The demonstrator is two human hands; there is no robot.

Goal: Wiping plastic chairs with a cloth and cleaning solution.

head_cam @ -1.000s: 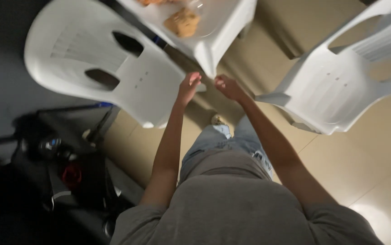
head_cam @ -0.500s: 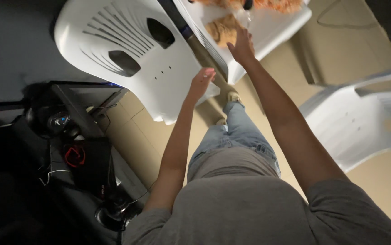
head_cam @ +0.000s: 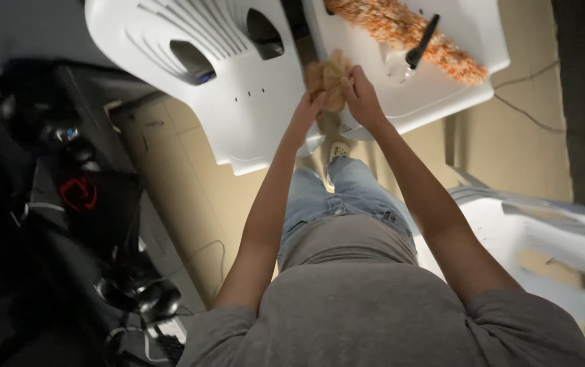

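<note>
Both my hands meet at a crumpled tan-brown object (head_cam: 328, 76), soft-looking like cloth or paper, held at the near edge of a white plastic table (head_cam: 435, 95). My left hand (head_cam: 308, 112) grips it from the lower left and my right hand (head_cam: 357, 92) from the right. On the table lie a long orange speckled fluffy item (head_cam: 401, 30) and a black handle (head_cam: 420, 42) across it.
A white plastic chair (head_cam: 218, 81) stands to the left of the table, another white chair (head_cam: 551, 251) at the lower right. Dark equipment with cables and a red cord (head_cam: 78, 194) fills the left side. Tan tiled floor (head_cam: 523, 136) lies below.
The view has tilted up toward the table. My right hand took the tan object from the table's edge, and my left hand rose from the chair to join it.
</note>
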